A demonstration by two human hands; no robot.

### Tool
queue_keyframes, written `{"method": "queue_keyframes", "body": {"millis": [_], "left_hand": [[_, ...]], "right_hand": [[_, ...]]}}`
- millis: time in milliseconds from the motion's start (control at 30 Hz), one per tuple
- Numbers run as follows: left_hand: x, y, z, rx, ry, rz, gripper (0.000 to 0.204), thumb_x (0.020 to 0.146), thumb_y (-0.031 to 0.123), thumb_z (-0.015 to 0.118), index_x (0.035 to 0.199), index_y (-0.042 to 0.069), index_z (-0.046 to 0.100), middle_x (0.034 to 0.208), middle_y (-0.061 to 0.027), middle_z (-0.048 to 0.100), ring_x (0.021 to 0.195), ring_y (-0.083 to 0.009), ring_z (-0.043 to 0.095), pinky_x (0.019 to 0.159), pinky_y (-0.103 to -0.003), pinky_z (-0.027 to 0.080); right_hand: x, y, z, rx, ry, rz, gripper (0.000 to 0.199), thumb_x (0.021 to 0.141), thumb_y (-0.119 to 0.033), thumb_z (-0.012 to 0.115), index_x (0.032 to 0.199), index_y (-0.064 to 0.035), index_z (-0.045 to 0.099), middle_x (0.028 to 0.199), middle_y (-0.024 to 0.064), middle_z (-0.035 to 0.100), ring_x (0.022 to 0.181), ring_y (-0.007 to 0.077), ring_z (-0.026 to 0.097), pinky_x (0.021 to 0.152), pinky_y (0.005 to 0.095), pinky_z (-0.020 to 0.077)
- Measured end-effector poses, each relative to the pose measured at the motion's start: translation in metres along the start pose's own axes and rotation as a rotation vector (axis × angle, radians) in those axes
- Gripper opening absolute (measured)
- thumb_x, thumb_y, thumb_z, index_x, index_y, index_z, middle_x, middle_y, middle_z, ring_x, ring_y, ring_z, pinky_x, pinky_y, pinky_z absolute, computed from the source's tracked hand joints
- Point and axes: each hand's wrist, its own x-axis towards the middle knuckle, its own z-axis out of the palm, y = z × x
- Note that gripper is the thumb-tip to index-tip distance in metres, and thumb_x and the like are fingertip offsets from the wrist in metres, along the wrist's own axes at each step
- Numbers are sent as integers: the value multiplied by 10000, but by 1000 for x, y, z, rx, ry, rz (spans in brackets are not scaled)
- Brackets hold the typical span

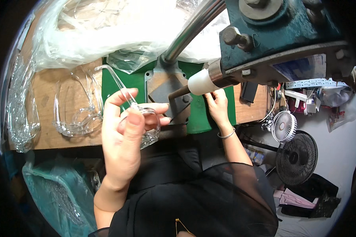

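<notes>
Glare and clear plastic make much of this hard to read. Your left hand (124, 134) is raised above the front edge of the bench (43, 98), fingers and thumb closed on a pair of clear plastic glasses (144, 122); one temple arm (116, 81) sticks up and away from your fingers, while the lens part is half hidden behind your thumb. Your right hand (217, 104) lies on the green mat (195, 114) under the teal press (277, 35), just beside the dark metal plate (166, 93). The white-tipped handle (203, 82) covers its fingertips, so you cannot tell whether they are together or apart, or whether they grip anything. A silver bracelet (226, 135) sits on that wrist. To your left, a heap of clear frames (77, 114) rests on the bench, and more frames (21, 114) bend away at the picture's rim. A clear plastic bag (106, 31) fills the far side, its contents blurred. Two fans (294, 152) stand on the floor to your right.
</notes>
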Motion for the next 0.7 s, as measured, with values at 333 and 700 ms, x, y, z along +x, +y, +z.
{"method": "queue_keyframes", "body": {"millis": [333, 700], "left_hand": [[-7, -16, 18, 210, -121, -33, 477, 797, -24, 597, 1239, -32, 417, 931, -112, 641, 893, -131, 602, 833, -242, 442], [-13, -19, 11, 324, -195, 36, 519, 765, 6, 668, 1243, -11, 467, 991, -65, 620, 807, -70, 578, 782, -221, 455]], "right_hand": [[3, -13, 1, -16, -80, 47, 107, 764, -116, 657, 765, -32, 591, 743, 63, 564, 706, 189, 523, 665, 305, 420], [9, -163, -51, 511, -490, -292, 134, 717, -58, 700, 760, -52, 574, 737, 45, 577, 668, 189, 523, 597, 271, 418]]}}
